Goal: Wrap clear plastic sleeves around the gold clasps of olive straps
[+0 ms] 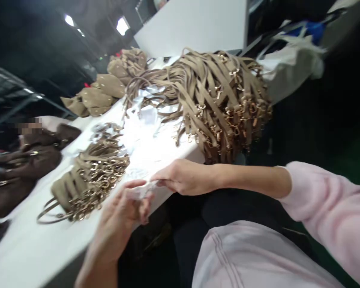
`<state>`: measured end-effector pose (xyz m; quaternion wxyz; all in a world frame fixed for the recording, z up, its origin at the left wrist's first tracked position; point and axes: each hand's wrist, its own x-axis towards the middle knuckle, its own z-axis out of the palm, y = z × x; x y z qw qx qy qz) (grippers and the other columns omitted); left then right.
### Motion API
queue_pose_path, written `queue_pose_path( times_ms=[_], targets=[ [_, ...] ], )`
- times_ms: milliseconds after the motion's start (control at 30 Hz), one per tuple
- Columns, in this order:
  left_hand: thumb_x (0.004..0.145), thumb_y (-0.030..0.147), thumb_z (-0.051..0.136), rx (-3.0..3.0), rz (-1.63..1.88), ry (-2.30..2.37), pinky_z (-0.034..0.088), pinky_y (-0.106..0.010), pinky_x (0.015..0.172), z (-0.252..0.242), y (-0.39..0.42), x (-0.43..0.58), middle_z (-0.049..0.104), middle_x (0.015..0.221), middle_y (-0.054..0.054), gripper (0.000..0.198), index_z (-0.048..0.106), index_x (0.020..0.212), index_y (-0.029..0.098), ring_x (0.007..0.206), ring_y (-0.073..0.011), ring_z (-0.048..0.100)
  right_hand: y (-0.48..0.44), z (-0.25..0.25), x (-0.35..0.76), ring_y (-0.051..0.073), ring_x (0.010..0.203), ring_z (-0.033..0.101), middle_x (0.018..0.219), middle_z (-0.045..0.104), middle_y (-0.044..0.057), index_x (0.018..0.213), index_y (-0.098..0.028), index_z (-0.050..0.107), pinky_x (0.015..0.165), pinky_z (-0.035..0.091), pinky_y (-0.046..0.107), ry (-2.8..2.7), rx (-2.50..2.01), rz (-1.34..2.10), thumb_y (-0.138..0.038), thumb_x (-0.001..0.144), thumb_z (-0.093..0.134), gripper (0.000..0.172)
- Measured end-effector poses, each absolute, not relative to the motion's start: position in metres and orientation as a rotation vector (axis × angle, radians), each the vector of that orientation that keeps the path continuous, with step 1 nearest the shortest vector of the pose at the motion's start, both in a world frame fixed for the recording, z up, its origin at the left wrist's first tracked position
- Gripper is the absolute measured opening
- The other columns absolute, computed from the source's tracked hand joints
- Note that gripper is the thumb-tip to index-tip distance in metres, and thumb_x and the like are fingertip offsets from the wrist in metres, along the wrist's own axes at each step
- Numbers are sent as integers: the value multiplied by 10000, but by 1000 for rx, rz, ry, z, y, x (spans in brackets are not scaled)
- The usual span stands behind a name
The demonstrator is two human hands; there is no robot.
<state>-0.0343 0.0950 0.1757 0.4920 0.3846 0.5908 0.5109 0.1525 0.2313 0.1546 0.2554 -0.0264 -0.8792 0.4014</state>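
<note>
Between my two hands is a small, whitish, see-through piece point(139, 191) that looks like a thin plastic bag; blur hides its details. My left hand point(123, 212) pinches it from the left, thumb and fingers closed on it. From the right, my right hand point(180, 176) grips its other end with bent fingers. Both hands are just above the table's near edge. Beyond them, white, shiny plastic bags point(148, 116) lie in a bright patch of light. Nearest on the left is a bundle of tan straps with gold chains point(99, 176).
A large heap of tan straps with gold clasps point(210, 96) hangs over the right end of the white table point(27, 244). Tan bags point(99, 94) lie at the back, dark brown bags point(15, 176) at the left. A white panel point(198, 26) stands behind. Another person's hand shows at far left.
</note>
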Motion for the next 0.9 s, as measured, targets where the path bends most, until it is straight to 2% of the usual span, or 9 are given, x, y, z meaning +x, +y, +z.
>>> queue_pose_path(
  times_ms=[67,167,300,367,433,533,633,700,900],
  targets=[
    [839,490,677,851,1224,1405,452,-195,471,154,94,-29,683,860,-88,470,580,1141,142,611,-132,599,229,130,146,100,647,549,725,646,7,943,-124,692,623,339,184,-2424,-148,1117,-50,928,480,225],
    [896,464,611,720,1306,1317,482,-187,568,126,95,-24,677,859,-79,411,591,1145,138,650,-107,591,224,105,136,145,755,625,842,712,50,919,-151,701,676,373,206,-2473,-254,1129,-59,899,473,247],
    [857,296,682,666,1357,1246,479,-169,615,114,86,-30,665,834,-47,198,624,959,137,630,-73,569,222,97,128,167,777,640,889,728,69,1014,-162,704,672,377,224,-2505,-314,1083,-102,893,471,269],
    [823,220,702,647,1383,1244,460,-156,599,111,80,-37,650,790,-24,137,607,885,144,606,-62,552,224,98,126,150,720,618,865,719,72,1050,-147,703,645,371,224,-2469,-342,1117,-160,919,467,270],
    [814,213,704,625,1414,1269,448,-151,583,106,73,-44,637,758,-13,137,593,858,147,591,-59,541,227,98,125,120,618,564,733,677,41,1032,-130,703,598,359,214,-2411,-364,1268,-223,947,451,282],
    [824,268,708,653,1430,1395,459,-166,576,97,68,-50,648,811,-19,202,598,959,166,632,-79,572,229,92,124,87,477,428,539,544,-20,921,-112,694,495,299,204,-2295,-425,1669,-368,975,434,368],
    [827,323,715,819,1351,1563,476,-185,575,91,68,-47,660,894,-35,316,594,1086,186,664,-96,586,222,77,123,65,431,335,504,516,-25,759,-112,637,442,226,205,-2179,-505,2007,-540,950,458,502],
    [822,346,719,906,1293,1636,493,-199,591,88,72,-42,661,918,-42,339,591,1091,185,681,-106,590,215,65,124,57,430,328,499,519,-21,693,-120,588,444,222,199,-2113,-514,2142,-627,928,453,575],
    [831,290,713,1122,1344,1944,530,-259,745,72,75,-27,594,1101,-57,291,542,1056,221,882,-154,618,197,40,132,60,409,318,481,514,-36,821,-123,610,442,229,194,-1946,-596,2326,-679,923,416,598]
  ],
)
